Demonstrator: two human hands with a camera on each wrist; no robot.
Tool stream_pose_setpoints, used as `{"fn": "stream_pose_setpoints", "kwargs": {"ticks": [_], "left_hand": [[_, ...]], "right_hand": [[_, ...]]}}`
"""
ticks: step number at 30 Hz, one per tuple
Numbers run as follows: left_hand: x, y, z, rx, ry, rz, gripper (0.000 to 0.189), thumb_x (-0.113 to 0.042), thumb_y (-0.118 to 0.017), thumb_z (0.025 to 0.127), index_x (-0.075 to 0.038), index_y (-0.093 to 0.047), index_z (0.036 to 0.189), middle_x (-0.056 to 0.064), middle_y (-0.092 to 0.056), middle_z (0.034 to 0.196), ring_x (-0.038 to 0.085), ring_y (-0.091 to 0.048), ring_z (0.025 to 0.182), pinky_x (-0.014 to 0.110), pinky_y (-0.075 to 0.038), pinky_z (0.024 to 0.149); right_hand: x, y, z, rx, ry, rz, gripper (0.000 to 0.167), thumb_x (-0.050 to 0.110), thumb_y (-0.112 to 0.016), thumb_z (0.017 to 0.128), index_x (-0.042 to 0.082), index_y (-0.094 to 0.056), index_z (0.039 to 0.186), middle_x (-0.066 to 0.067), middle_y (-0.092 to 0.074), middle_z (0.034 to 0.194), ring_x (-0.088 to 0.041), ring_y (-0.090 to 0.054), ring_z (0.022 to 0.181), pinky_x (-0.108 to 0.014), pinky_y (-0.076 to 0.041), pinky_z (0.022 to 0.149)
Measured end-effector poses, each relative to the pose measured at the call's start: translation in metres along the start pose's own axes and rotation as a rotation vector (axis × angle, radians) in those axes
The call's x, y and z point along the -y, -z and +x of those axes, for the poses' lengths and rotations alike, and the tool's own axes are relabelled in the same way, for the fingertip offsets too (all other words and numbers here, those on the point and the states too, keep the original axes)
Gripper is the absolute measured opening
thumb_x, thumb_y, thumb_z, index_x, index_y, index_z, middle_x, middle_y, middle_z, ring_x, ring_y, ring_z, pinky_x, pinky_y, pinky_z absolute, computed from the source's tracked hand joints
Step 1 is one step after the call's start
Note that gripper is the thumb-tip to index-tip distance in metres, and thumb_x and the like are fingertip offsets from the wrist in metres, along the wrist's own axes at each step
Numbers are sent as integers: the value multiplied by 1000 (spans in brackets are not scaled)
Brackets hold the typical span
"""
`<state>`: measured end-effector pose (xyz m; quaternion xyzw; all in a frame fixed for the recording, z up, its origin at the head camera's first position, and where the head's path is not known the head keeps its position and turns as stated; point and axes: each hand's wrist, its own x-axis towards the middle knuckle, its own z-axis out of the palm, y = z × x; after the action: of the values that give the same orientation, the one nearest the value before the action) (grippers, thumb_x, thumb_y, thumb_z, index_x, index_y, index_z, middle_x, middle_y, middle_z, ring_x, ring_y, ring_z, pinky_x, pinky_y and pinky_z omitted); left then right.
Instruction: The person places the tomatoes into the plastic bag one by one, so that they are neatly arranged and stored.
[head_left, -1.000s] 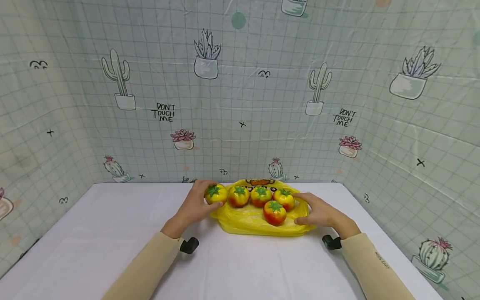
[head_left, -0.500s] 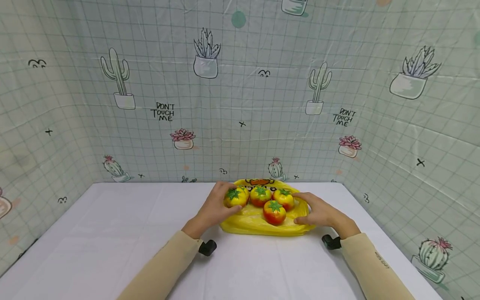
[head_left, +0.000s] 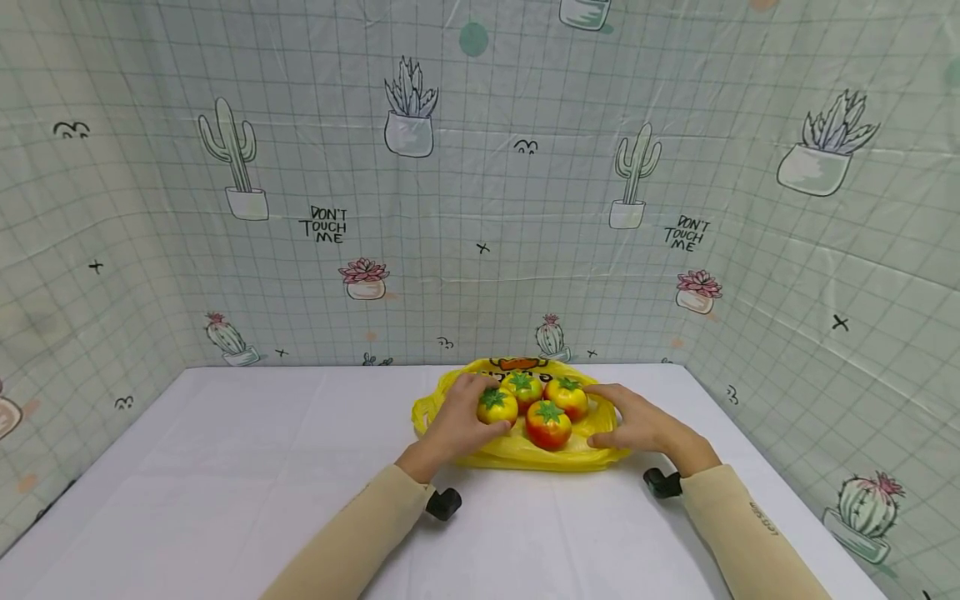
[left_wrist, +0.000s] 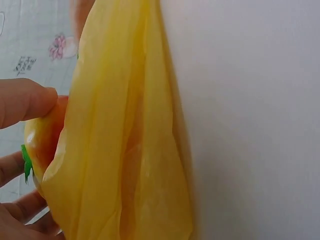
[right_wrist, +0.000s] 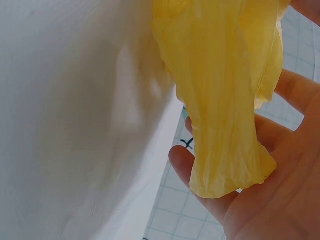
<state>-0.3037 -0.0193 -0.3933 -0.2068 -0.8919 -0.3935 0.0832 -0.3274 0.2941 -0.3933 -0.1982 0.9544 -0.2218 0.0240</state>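
In the head view my left hand (head_left: 459, 421) holds a yellow-red tomato (head_left: 497, 407) with a green leafy top, over the left part of a yellow plastic bag (head_left: 502, 454). In the left wrist view, a fingertip (left_wrist: 46, 97) presses on the tomato (left_wrist: 37, 135), which the bag (left_wrist: 105, 125) partly covers. Several more tomatoes lie on the bag, among them a redder front one (head_left: 548, 427). Fingers spread, my right hand (head_left: 637, 423) stands at the bag's right edge beside a tomato (head_left: 566, 397). In the right wrist view, gathered bag plastic (right_wrist: 220, 125) lies against its fingers.
A white-covered table (head_left: 262, 450) lies under everything. Behind it and at the sides hangs a grid-patterned cloth (head_left: 480, 183) with cactus drawings. A black wrist-worn device (head_left: 444, 504) sits below my left hand, another device (head_left: 662, 483) below my right.
My left hand has moved right with the tomato, from the bag's left edge further over the bag. The neighbouring tomato is now out of sight behind it. My right hand has stayed put.
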Motion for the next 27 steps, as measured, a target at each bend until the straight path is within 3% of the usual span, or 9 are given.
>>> {"fn": "stream_pose_setpoints", "kwargs": {"ticks": [6,27], "left_hand": [[-2,-8,0,13,56,-21,56,-28,-75,79,-14,-53,128,9,-42,129,25,-44,115,43,-42,100],[-3,-15,0,37,103,-16,56,-28,-74,76,-15,-55,127,8,-44,124,27,-42,116,46,-41,99]], "right_hand": [[0,0,0,4,-4,3,84,44,-77,72,15,-43,142,-15,-38,146,-39,-34,133,-63,-26,105],[-2,-1,1,-2,16,-9,83,45,-77,73,14,-43,142,-15,-39,145,-39,-34,133,-62,-26,105]]}}
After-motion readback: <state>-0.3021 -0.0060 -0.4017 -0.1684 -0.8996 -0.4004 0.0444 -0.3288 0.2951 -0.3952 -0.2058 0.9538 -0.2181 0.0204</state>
